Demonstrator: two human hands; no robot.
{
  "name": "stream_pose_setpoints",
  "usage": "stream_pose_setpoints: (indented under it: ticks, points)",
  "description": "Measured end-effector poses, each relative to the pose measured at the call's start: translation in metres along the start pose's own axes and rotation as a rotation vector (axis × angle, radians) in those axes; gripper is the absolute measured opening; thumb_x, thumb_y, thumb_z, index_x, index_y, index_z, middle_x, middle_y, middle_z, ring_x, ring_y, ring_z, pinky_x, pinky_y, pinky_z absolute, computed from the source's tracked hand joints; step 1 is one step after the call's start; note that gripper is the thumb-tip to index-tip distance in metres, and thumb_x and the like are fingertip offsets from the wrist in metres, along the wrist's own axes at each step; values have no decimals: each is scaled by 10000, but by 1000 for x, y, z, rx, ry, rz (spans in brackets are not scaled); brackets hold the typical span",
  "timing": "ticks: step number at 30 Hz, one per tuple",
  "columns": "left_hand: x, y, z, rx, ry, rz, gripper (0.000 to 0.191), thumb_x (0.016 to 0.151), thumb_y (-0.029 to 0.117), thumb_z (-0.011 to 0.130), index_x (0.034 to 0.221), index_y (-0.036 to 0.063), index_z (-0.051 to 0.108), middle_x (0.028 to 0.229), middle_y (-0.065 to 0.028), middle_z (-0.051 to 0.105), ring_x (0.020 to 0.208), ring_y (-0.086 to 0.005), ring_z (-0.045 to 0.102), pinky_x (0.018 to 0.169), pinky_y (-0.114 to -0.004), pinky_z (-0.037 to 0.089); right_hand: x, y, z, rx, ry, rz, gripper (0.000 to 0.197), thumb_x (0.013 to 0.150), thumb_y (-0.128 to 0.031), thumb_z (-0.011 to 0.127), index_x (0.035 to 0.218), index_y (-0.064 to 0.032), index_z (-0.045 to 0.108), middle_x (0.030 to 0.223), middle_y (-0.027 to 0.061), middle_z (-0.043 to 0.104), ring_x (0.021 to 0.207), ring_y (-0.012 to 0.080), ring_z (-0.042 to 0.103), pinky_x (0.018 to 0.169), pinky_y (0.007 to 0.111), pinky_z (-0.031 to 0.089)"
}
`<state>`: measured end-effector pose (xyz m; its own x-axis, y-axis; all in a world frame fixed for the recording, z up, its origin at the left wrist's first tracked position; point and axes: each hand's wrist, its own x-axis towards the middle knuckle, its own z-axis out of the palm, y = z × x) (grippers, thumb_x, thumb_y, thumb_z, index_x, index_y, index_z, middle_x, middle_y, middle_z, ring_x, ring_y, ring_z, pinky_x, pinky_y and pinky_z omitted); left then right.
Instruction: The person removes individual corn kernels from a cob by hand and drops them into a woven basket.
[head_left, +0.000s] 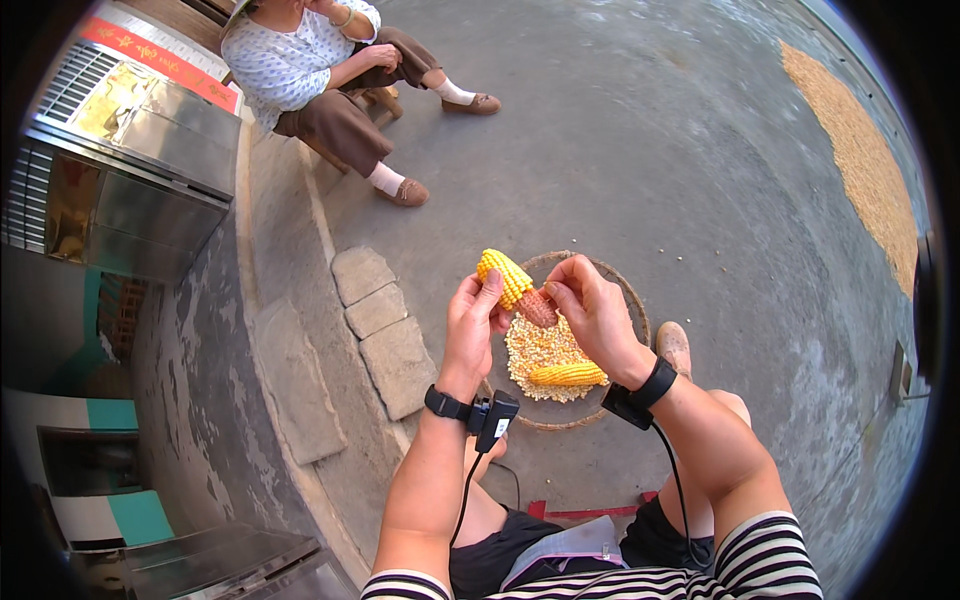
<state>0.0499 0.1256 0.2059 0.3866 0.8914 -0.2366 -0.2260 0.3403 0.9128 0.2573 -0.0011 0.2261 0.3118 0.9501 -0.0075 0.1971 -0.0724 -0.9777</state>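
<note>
My left hand (474, 319) grips a partly shelled ear of corn (508, 279), its yellow kernels at the upper left and its bare reddish cob end at the lower right. At that bare end is my right hand (596, 319), thumb and forefinger pinched together; whether a kernel is between them cannot be told. Beneath both hands lies a round, shallow woven basket (643, 311) with loose corn kernels (536, 345) heaped in it. A whole yellow ear of corn (568, 374) rests on the kernels, nearer to me.
A person (289, 64) sits on a wooden stool at the upper left. Stone blocks (394, 364) border a raised ledge left of the basket. Grain (855, 150) is spread on the concrete at the far right. A few kernels lie scattered beyond the basket. Cables hang from both my wrists.
</note>
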Motion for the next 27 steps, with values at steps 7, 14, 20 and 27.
stream_pose_setpoints:
  ticks: [7, 14, 20, 27]
  points:
    - [-21, 3, -10, 51, 62, 9, 468, 1348, 557, 879, 1497, 124, 784, 1245, 9, 876, 892, -77, 696, 790, -277, 553, 8, 21, -18, -242, -72, -85, 176, 1245, -144, 949, 1268, 17, 882, 1126, 142, 946, 1033, 234, 904, 950, 431, 727]
    - [-24, 7, -6, 66, 91, -15, 481, 1346, 545, 884, 1537, 115, 783, 1278, -1, 888, 927, -80, 728, 811, -284, 573, 15, 14, -22, -151, -153, 146, 354, 1308, -354, 937, 1303, -2, 905, 1243, 76, 922, 1207, 153, 858, 1079, 394, 693]
    - [-25, 2, 0, 92, 21, 0, 495, 1355, 508, 878, 1605, 91, 783, 1324, -11, 904, 994, -81, 756, 841, -284, 592, 13, 22, -13, 303, -304, 272, 576, 1304, -601, 945, 1346, -35, 849, 1243, 12, 856, 1163, 110, 792, 1042, 361, 650]
    - [-25, -2, 2, 46, -55, 23, 525, 1357, 506, 872, 1649, 80, 775, 1375, -17, 907, 1025, -90, 769, 864, -290, 610, 13, 28, -12, 488, -318, 307, 456, 1265, -474, 1027, 1280, -36, 900, 1139, -6, 871, 1039, 90, 765, 949, 349, 626]
